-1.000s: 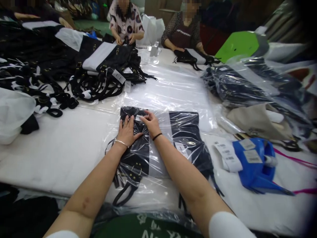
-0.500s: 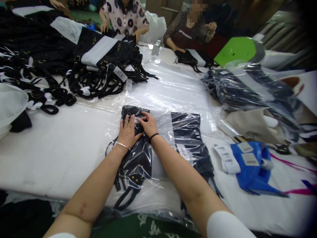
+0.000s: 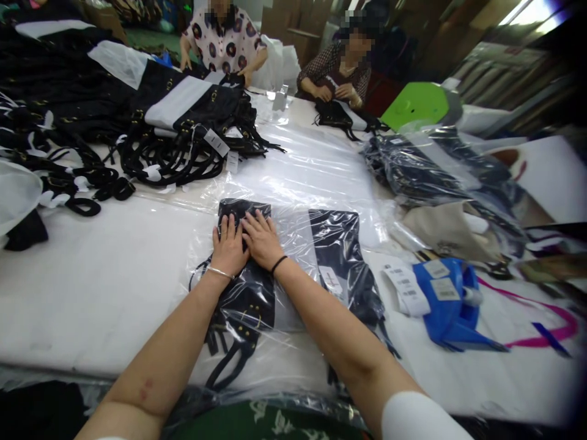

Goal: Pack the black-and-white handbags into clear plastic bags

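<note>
A black fabric bag (image 3: 261, 305) with cord handles and a white paper band lies flat inside a clear plastic bag (image 3: 293, 229) in front of me. My left hand (image 3: 229, 247) rests on the plastic over the bag's left half, fingers spread. Beside it my right hand (image 3: 263, 240) lies flat on the same spot, its fingertips close to the left hand's. Neither hand grips anything. On the bag's right half a white label (image 3: 330, 281) shows through the plastic.
Black bags with looped handles (image 3: 183, 110) pile up at the left. Flat clear plastic bags (image 3: 316, 159) lie ahead. At the right are wrapped bags (image 3: 426, 159), a beige cloth (image 3: 447, 229) and a blue tape dispenser (image 3: 447, 305) with labels. Two people work across the table.
My right hand's bent, pinching fingers have straightened and now lie flat on the plastic beside my left hand. The view has shifted slightly. One person across the table has lowered a raised hand.
</note>
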`<state>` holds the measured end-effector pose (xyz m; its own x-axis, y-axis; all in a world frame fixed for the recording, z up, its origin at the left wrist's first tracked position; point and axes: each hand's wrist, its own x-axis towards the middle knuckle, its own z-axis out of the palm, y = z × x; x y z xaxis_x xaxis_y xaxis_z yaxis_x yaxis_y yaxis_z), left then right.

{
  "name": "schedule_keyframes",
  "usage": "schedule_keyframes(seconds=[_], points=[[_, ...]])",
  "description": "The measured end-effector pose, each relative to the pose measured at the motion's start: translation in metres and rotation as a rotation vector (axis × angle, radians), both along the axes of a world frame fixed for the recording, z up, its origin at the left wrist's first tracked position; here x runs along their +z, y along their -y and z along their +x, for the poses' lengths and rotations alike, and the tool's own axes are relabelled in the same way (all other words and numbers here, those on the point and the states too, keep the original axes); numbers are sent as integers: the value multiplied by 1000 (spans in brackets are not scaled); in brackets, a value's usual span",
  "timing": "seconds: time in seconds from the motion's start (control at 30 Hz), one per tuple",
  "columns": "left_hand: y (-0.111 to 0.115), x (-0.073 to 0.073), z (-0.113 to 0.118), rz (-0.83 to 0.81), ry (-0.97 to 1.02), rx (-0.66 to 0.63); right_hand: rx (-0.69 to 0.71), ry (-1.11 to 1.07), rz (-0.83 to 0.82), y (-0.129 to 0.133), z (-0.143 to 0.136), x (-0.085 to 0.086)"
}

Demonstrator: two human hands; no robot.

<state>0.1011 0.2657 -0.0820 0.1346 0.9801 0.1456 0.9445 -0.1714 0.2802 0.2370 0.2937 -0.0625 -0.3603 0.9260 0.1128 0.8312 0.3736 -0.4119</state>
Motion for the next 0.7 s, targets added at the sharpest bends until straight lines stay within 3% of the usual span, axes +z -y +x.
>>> schedule_keyframes(seconds=[0.2, 0.33, 0.43, 0.53, 0.63, 0.7], points=[[-6, -11, -3, 3, -23, -11, 40, 164, -41, -4, -1, -21], [-13, -6, -3, -25, -3, -19, 50, 156, -114, -5, 5, -11], [-13, 8, -19, -68, 174, 11, 7, 127, -136, 25, 28, 5], [0, 17, -54, -43, 416, 155, -114, 107, -87, 71, 61, 13], [19, 19, -86, -48, 414, 303, -238, 104, -157, 103, 85, 12], [29, 19, -94, -135, 356, 341, -271, 92, -219, 108, 91, 8]])
